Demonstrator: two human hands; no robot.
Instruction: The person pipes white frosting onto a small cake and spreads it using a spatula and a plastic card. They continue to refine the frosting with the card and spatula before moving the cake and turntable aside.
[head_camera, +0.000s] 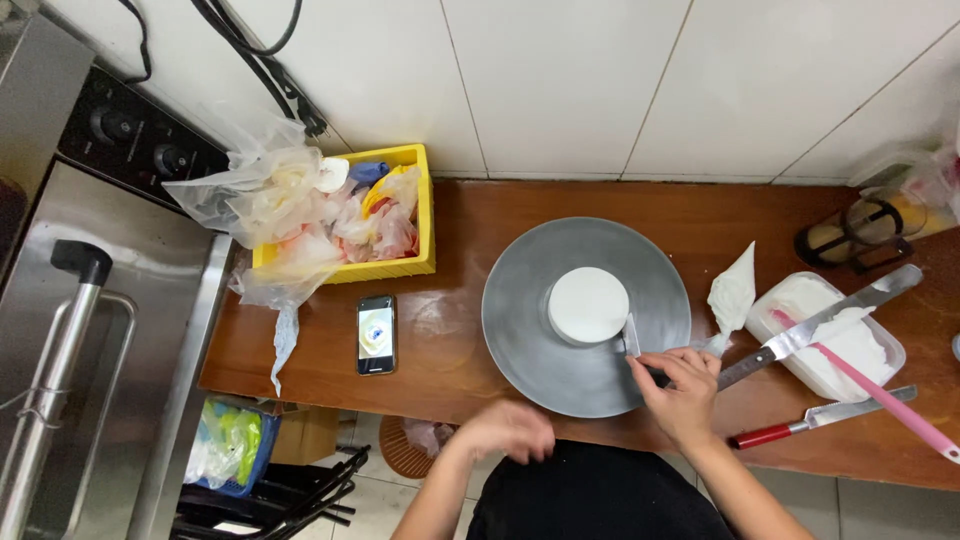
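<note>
head view: right hand lower centre-right, fingers clenched round a scraper w/ its blade upright against the side of the small white cake. cake sits mid-frame on the grey turntable. left hand at bottom centre near the turntable's front edge, blurred, prob. empty but can't tell its grip. piping bag just right of the turntable, then a cream tub w/ a knife and pink spatula across it. phone left, yellow bin upper left.
</note>
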